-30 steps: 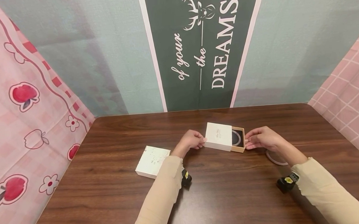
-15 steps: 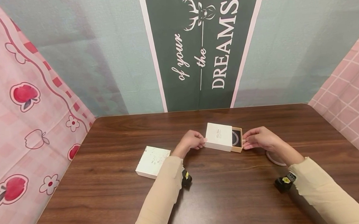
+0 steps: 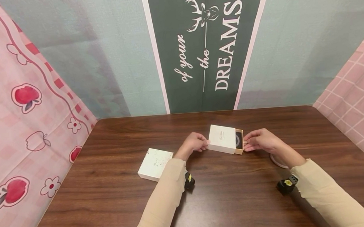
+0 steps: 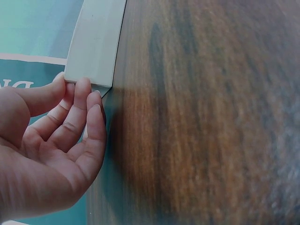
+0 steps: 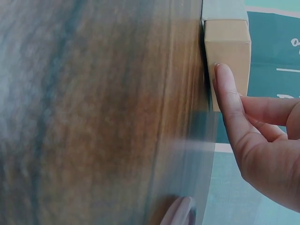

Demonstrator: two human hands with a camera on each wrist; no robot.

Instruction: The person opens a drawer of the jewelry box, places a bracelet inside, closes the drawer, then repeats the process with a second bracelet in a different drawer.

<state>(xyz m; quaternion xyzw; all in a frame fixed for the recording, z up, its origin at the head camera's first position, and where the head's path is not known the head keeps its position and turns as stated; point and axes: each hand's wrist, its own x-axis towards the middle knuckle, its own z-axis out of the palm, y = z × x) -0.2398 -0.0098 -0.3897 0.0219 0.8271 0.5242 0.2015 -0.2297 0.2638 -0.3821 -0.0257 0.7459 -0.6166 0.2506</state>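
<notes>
Sitting mid-table, the white sleeve [image 3: 221, 139] has its tan drawer [image 3: 239, 140] poking out just a bit on the right, with a dark ring [image 3: 238, 139] seen inside. The sleeve's left end is pinched by the left hand [image 3: 194, 143], fingers curled at the corner, while the drawer's end is pressed by the right hand [image 3: 261, 140] with a straight finger. Looks like the closing step, nearly done; a gentle straight push with the sleeve braced is probably what's needed. A second white box [image 3: 155, 164] is parked off left, a thin hoop [image 3: 277, 161] beside the right wrist.
</notes>
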